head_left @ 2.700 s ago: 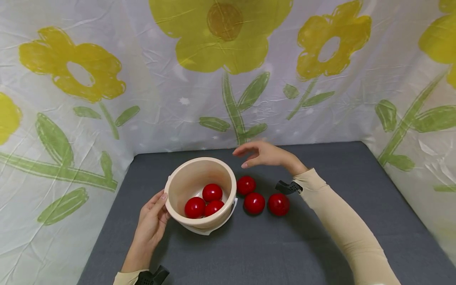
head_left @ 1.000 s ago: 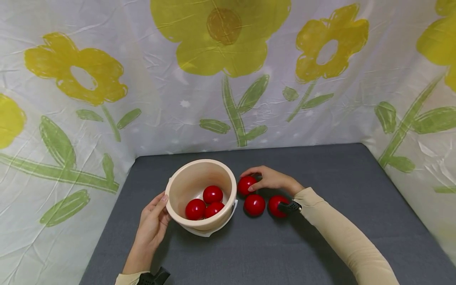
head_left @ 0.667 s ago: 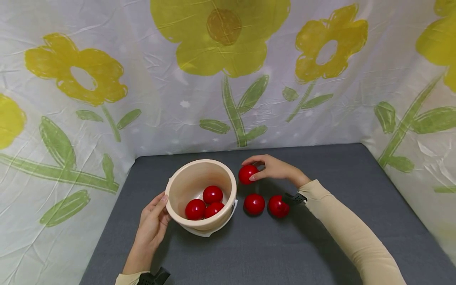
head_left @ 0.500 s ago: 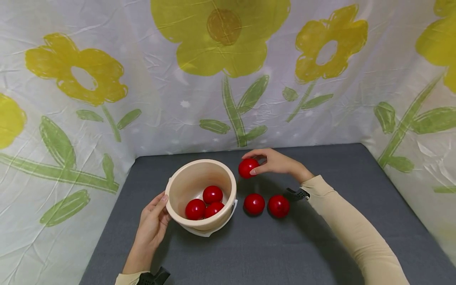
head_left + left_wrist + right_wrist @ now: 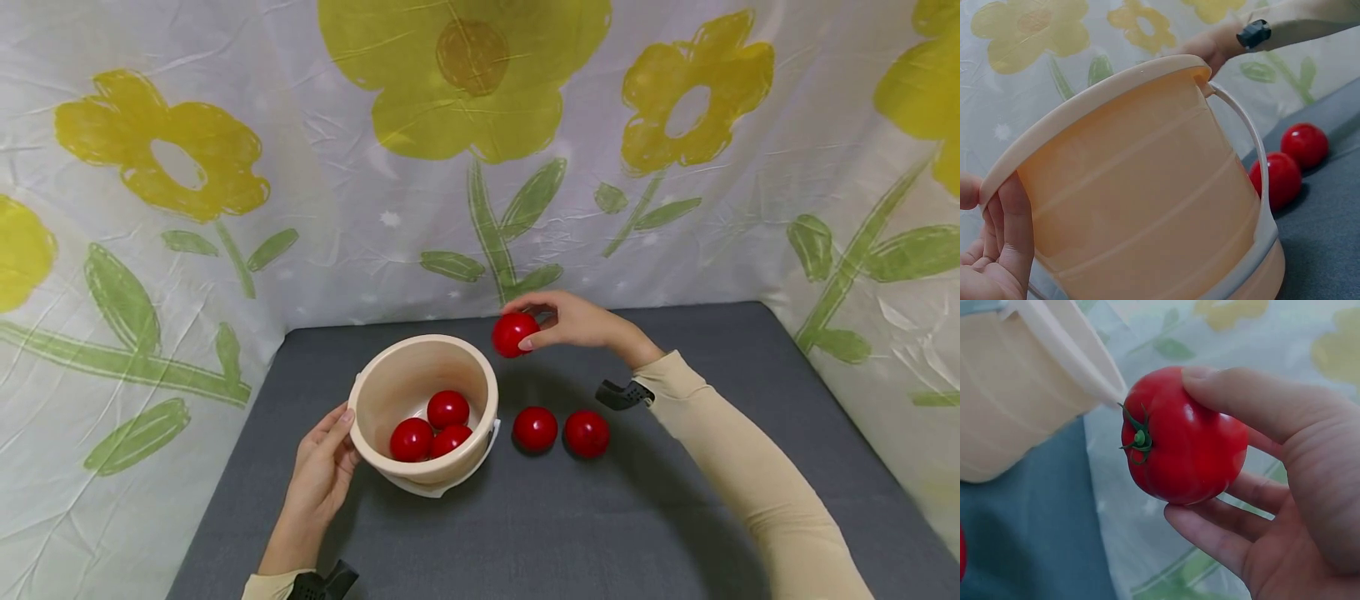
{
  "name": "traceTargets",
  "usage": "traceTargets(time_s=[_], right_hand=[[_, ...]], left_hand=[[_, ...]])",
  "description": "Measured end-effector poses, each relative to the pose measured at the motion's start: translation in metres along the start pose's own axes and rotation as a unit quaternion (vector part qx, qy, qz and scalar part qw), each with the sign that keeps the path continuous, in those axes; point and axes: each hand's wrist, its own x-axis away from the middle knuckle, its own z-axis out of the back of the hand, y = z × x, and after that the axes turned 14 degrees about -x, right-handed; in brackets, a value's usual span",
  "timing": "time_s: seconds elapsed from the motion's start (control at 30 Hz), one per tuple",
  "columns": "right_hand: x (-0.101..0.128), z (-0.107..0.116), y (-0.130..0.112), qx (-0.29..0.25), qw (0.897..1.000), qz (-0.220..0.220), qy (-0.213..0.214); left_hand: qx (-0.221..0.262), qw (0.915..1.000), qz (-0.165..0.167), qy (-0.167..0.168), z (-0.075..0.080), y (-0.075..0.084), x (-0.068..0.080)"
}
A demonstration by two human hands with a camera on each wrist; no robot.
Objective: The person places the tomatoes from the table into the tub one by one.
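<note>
Red tomatoes [image 5: 587, 434] sit at three o'clock from the bucket [image 5: 392, 373]; left hand [image 5: 322, 464] pinches it, right hand [image 5: 576, 322] curls round another tomato [image 5: 1188, 450].

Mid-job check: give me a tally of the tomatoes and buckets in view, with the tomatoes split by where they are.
Bucket: 1
Tomatoes visible in the bucket: 3
Tomatoes on the table: 2
Tomato in the right grip: 1
Total: 7, of which 6 are tomatoes
</note>
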Motion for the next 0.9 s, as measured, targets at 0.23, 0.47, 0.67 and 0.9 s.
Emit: traceTargets(time_s=[0.23,0.47,0.67,0.9], right_hand=[[-0.005,-0.007,-0.016,-0.005,1.0,0.021,-0.016],[-0.014,-0.018,-0.023,-0.011,0.999,0.032,-0.032],[-0.024,-0.027,-0.029,-0.022,0.997,0.05,-0.051],[-0.04,-0.043,-0.032,-0.026,0.994,0.072,-0.078]], left_hand=[[-0.003,1.0,0.001,-0.001,0.0,0.0,0.0],[-0.007,0.9999,0.009,0.004,0.0,0.001,0.0],[-0.01,0.9999,0.011,0.003,0.0,0.001,-0.001],[-0.008,0.9999,0.009,0.005,0.0,0.0,0.0]])
